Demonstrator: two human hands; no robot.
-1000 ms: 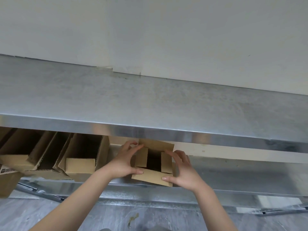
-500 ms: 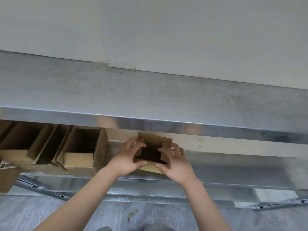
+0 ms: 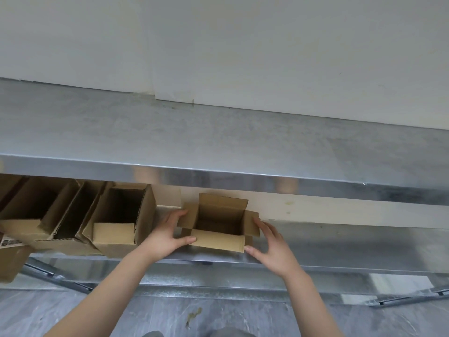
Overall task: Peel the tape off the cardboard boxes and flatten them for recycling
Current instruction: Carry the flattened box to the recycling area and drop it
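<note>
A small cardboard box point(image 3: 218, 215) is seen from above, standing upright on the lower metal shelf point(image 3: 340, 244) of a steel table, with all four top flaps folded outward and its dark inside exposed. The box's left side is gripped by the left hand point(image 3: 165, 235): the thumb is laid along the near flap and the fingers are curled around the left flap. The right hand point(image 3: 274, 249) is spread against the box's right side, with straight fingertips touching the right flap and the thumb at the near right corner. Whether any tape remains on the box cannot be told. Just left of the box, a row of larger open cardboard boxes point(image 3: 121, 215) is lined up on the same shelf. Above the box, the steel tabletop point(image 3: 218, 132) is seen against a pale wall point(image 3: 218, 45). Below the box, grey flooring point(image 3: 218, 317) is visible.
</note>
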